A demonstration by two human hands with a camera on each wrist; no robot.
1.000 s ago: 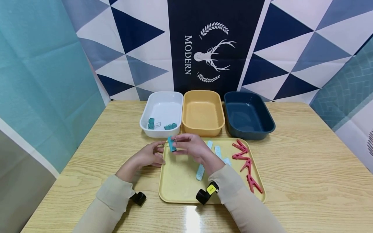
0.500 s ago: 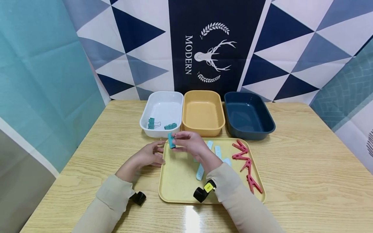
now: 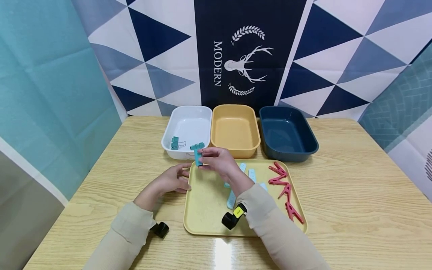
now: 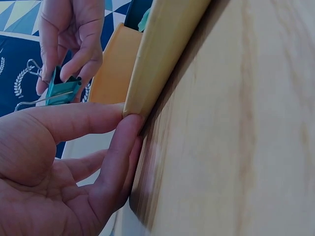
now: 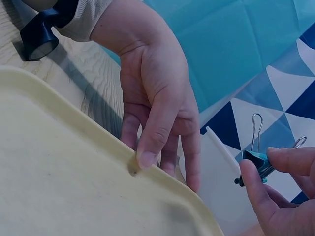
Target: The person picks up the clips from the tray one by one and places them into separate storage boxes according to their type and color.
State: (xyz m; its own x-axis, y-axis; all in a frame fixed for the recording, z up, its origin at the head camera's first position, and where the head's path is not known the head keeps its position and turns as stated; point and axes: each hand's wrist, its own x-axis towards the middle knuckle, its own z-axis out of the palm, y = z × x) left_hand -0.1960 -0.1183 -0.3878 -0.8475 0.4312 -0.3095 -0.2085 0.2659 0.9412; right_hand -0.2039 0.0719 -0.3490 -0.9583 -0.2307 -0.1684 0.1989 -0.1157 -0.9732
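We reach both arms (image 3: 283, 232) forward, converging, in cuffed beige fabric sleeves (image 3: 131, 225). Our bare left hand (image 3: 173, 179) pinches, its thumb (image 4: 83, 118) opposite the fingers (image 4: 118, 157); our bare right hand (image 3: 220, 164), near it and held aloft, pinches too, its fingers curled toward its thumb.

Metal binder clip (image 3: 198, 157), smooth plastic tray (image 3: 206, 215), glossy wooden table (image 3: 354, 187)

I count one worktop (image 3: 351, 195), three bins (image 3: 235, 129), one tray (image 3: 206, 215), three teal binder clips (image 3: 197, 156) and four red pegs (image 3: 289, 210) from here; the pale blue strips (image 3: 231, 199) are partly hidden, so I can't give their exact number.
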